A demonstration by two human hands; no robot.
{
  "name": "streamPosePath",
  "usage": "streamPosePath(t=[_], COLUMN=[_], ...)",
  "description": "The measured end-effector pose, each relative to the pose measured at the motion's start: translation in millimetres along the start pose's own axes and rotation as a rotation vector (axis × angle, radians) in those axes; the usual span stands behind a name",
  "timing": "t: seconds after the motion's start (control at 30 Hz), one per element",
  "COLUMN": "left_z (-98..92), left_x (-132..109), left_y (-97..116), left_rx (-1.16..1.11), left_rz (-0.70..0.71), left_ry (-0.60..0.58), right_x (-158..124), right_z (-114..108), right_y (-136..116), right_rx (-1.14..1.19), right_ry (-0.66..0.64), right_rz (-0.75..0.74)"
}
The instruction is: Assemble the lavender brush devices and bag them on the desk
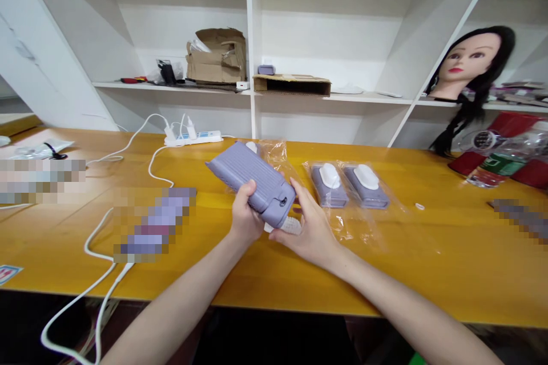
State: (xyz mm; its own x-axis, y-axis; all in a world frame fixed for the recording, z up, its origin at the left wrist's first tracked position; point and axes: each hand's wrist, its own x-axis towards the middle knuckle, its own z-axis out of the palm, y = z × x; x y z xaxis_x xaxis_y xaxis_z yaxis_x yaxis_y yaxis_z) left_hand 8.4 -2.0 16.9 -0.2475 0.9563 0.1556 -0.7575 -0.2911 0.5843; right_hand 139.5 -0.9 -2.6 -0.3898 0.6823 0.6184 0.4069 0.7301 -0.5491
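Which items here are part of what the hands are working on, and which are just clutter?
In hand: purple ribbed device, gripped by left hand and right hand; its white bristled end; likely the two bagged purple units alongside.
Lying about: power strip, cardboard box, mannequin head, bottle.

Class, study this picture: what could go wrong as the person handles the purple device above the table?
1. The left hand and right hand grip only the lower end of the purple device; it might slip and hit the table.
2. The white cable hangs over the table's front edge near the left arm and could snag.
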Motion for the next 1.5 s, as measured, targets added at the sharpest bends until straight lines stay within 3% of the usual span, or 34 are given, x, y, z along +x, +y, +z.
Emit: streamPosePath(t=[0.1, 0.33, 0.73, 1.1, 1.4, 1.5], left_z=[2.0, 1.2, -0.7, 3.6, 0.1, 0.3], left_x=[-4.3, 3.5, -0.2, 1.5, 7.3, 6.6], left_y=[-0.4, 10.5, 5.2, 13.1, 13.2, 11.5], left_rx=[0.023, -0.019, 0.019, 0.024, -0.018, -0.002], left_rz=[0.016, 0.099, 0.017, 0.006, 0.081, 0.050], left_ry=[-0.033, -0.001, -0.102, 0.029, 0.001, -0.008], right_x=[0.0, 0.3, 2.5, 5.3, 5.3, 5.4], right_z=[4.2, 4.8, -1.2, -0.3, -1.1, -0.1], right_y=[2.0, 6.7, 2.9, 6.6, 5.1, 6.4], right_rx=[0.041, 0.105, 0.125, 0.170, 0.113, 0.133], right_ry=[0.048, 0.096, 0.039, 0.023, 0.018, 0.044], right_rz=[0.065, 0.041, 0.025, 0.050, 0.020, 0.007])
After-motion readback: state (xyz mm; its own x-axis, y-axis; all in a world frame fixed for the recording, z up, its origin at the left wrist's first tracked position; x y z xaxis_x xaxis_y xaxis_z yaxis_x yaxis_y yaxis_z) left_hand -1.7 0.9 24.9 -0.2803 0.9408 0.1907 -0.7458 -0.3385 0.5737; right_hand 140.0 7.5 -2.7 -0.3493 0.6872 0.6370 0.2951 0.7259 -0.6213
